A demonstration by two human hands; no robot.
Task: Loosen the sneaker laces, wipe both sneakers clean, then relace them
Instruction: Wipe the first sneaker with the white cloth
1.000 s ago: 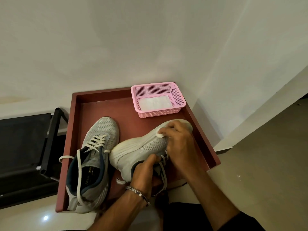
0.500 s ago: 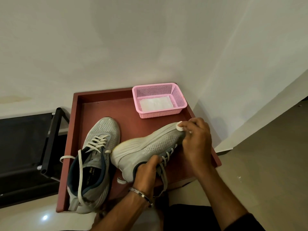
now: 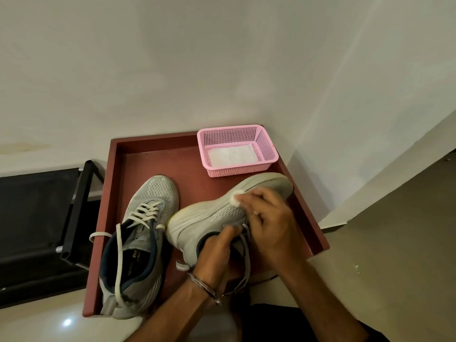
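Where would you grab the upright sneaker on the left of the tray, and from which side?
Grip the upright sneaker at its heel collar, coming from above on the near side. The opening faces up and gapes wide with the laces slack, so fingers can hook inside. The tilted sneaker crowds its right flank; the tray wall crowds its left.

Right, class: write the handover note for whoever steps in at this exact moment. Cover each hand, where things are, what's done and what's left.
Left hand grips the collar of the tilted grey mesh sneaker.
Right hand pinches a small white wipe against that sneaker's sole edge near the toe.
The second grey sneaker stands upright on the red-brown tray, laces loose.
Pink plastic basket, holding something white, sits at the tray's far right corner.
Done: laces loosened.
Left: finish wiping, relace both.
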